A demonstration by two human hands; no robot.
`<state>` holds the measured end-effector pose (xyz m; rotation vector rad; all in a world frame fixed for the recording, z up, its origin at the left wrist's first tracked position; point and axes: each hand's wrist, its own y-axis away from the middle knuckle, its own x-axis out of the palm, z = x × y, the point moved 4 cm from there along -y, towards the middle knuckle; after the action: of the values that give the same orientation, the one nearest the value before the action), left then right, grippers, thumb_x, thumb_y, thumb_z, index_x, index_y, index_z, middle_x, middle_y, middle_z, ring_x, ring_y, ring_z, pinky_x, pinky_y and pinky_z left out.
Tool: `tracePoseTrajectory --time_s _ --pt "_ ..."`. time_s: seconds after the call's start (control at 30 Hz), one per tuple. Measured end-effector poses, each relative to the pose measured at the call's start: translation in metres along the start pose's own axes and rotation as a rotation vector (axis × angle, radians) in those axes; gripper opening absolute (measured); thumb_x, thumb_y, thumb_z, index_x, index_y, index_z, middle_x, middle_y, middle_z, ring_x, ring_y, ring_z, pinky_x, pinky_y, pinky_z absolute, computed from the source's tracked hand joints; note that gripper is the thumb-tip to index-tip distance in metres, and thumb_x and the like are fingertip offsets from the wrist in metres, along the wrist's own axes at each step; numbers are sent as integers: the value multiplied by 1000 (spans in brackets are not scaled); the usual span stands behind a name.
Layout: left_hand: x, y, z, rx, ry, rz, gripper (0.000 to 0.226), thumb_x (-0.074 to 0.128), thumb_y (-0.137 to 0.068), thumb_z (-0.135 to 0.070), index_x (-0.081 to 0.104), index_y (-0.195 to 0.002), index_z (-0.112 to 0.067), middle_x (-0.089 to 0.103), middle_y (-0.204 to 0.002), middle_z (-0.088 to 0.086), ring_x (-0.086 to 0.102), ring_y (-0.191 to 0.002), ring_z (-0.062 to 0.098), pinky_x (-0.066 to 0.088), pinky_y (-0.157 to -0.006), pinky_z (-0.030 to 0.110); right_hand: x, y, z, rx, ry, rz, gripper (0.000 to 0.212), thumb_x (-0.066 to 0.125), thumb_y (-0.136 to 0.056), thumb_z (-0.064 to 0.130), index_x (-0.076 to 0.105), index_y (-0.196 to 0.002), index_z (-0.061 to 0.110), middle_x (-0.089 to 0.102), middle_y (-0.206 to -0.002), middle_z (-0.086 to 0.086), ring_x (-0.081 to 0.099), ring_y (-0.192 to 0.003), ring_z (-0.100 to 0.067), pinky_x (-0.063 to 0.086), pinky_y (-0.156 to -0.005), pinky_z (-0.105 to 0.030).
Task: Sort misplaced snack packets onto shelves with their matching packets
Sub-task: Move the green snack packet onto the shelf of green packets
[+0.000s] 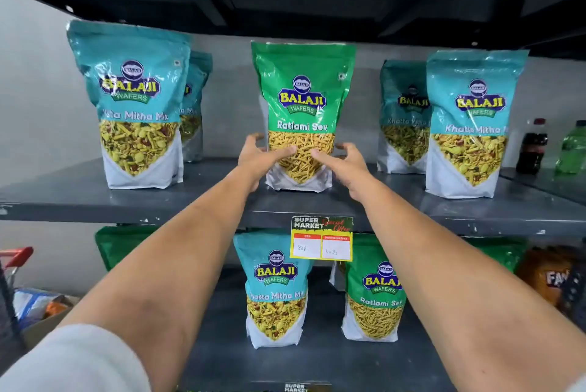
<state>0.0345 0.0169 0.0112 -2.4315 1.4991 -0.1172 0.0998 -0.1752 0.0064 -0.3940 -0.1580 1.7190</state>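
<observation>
Grey metal shelving point(95, 201) fills the view, and on its middle shelf a green Ratlami Sev packet point(302, 99) stands upright among 4 teal Khatta Mitha Mix packets point(133, 99). Left hand point(258, 158) and right hand point(344, 163) flank its lower part, fingers spread and curled, thumbs on its front; no firm grip shows. Below the price tag point(322, 239), a teal packet point(276, 290) stands beside another green packet point(374, 293).

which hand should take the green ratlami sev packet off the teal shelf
Either, but the left hand looks slightly better placed: its fingers already lie across the green Ratlami Sev packet, while the right hand is open beside its edge.
</observation>
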Motion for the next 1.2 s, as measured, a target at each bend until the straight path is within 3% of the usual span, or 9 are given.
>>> tracePoseTrajectory --time_s 0.1,0.27,0.47,0.57,0.7,0.8,0.93,1.07,1.2 --pt "2 -2 -6 55 17 22 85 87 -66 -22 40 -137 -11 60 -126 13 61 -109 22 50 -96 37 4 -4 2 -49 -35 63 71 82 -72 32 45 -130 14 58 -130 -9 56 -114 -21 45 -89 -32" --pt "0 -10 -3 85 15 3 76 88 -64 -23 49 -129 -12 62 -108 0 62 -111 23 54 -96 47 5 -9 2 -96 -91 65 57 82 -72 26 51 -119 16 63 -111 -3 60 -104 -18 49 -84 -30" --pt "-17 4 -16 185 -24 -73 72 93 -51 -38 59 -112 -23 66 -110 -5 63 -108 19 55 -92 47 7 -1 14 -143 -121 81 61 85 -68 26 53 -119 14 66 -108 -3 64 -104 -20 55 -92 -42" --pt "-31 20 -29 269 -42 -120 73 92 -50 -40 59 -112 -22 66 -119 0 61 -112 17 53 -94 37 9 14 30 -179 -132 91 58 86 -66 28 55 -115 17 66 -106 2 64 -102 -17 56 -92 -42" --pt "-52 54 -48 381 -6 -168 63 90 -59 -32 58 -112 -17 67 -103 -6 64 -98 9 54 -82 20 15 47 58 -237 -124 106 42 82 -72 27 54 -103 22 63 -95 11 61 -87 -3 52 -71 -22" --pt "-70 87 -50 428 5 -193 54 89 -61 -31 60 -105 -18 69 -97 -5 66 -90 9 56 -81 22 22 78 70 -260 -110 110 46 86 -65 34 57 -100 23 66 -106 3 63 -95 -11 54 -75 -30" --pt "-97 138 -38 394 -40 -175 54 90 -57 -36 61 -100 -19 71 -95 -1 69 -87 5 57 -82 25 37 123 70 -243 -65 135 66 90 -48 43 61 -103 22 69 -108 0 65 -101 -18 57 -88 -41" --pt "-124 188 -6 310 -22 -171 62 90 -53 -37 62 -107 -22 71 -113 8 69 -105 24 57 -91 45 55 171 57 -272 -27 157 51 92 -53 33 61 -93 24 70 -95 8 67 -89 -9 57 -85 -31" --pt "-151 226 28 236 -95 -164 58 87 -55 -38 63 -106 -21 73 -104 0 72 -91 14 58 -76 29 84 208 22 -231 31 204 58 89 -44 50 64 -90 24 73 -94 7 69 -89 -12 59 -83 -37"
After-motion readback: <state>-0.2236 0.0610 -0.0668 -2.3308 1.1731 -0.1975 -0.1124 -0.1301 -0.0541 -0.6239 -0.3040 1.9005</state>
